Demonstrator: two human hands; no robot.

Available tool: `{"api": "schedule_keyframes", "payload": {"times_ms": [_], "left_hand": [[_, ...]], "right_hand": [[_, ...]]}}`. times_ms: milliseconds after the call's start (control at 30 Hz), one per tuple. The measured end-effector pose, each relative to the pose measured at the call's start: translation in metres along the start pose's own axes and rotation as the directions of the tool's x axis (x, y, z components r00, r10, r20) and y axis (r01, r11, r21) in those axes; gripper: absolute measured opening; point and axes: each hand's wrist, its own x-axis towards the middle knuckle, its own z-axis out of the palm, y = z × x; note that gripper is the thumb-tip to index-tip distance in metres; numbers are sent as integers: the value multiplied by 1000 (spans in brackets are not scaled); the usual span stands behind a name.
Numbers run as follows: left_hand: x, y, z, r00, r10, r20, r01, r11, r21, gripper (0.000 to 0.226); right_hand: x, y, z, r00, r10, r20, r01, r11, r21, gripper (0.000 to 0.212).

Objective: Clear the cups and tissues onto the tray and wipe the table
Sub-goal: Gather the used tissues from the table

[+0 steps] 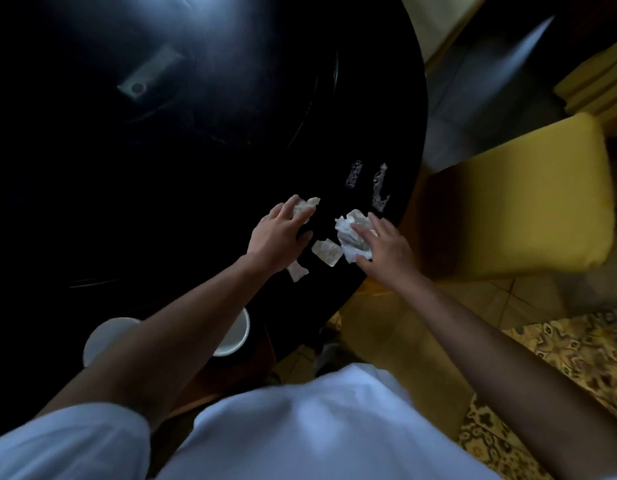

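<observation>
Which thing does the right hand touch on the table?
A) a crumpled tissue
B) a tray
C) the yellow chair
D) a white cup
A: the right hand has its fingers over the crumpled tissue and its thumb at the near edge of it.
</observation>
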Motion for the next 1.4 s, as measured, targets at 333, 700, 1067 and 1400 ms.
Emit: {"api": "schedule_keyframes", "payload": {"times_ms": [333,700,1067,1400], "left_hand": [[53,26,18,981,-125,150,83,963,257,68],[59,16,27,980,-152,128,120,966,231,69],[37,16,13,969,-247,14,246,954,-170,56],[-32,17,9,868,-493,58,481,808,-339,55]], "right_hand": [[39,34,16,970,-203,135,221,966,-137,57],[44,48,18,978,-207,19,207,975,-77,38],[59,42,20,985,-171,25,172,984,-37,20],[53,30,-1,988,-156,-5,153,963,224,28]]}}
